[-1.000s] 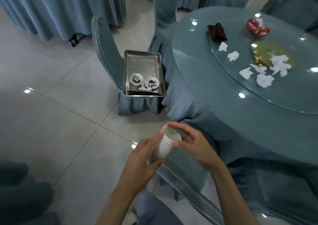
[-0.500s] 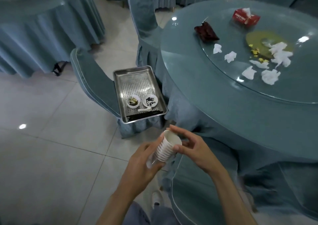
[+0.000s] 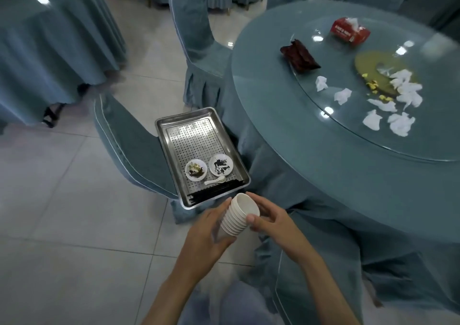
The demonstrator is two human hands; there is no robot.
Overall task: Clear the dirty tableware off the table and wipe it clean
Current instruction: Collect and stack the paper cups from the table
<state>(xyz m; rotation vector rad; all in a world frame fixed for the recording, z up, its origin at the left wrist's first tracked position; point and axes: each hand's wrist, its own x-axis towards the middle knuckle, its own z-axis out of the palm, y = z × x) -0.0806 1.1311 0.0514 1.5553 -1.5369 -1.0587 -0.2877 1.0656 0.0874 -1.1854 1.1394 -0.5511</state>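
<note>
Both hands, left (image 3: pixel 207 235) and right (image 3: pixel 270 221), curl round the tilted cup stack (image 3: pixel 239 216) just short of the tray (image 3: pixel 185 201); best lower it upright onto bare mesh beside the bowls (image 3: pixel 221 164).

White stacked cups (image 3: pixel 237 216), silver perforated tray (image 3: pixel 196 141), teal tablecloth (image 3: pixel 273 135), red tissue box (image 3: pixel 349 31), white crumpled napkins (image 3: pixel 400 124).
</note>
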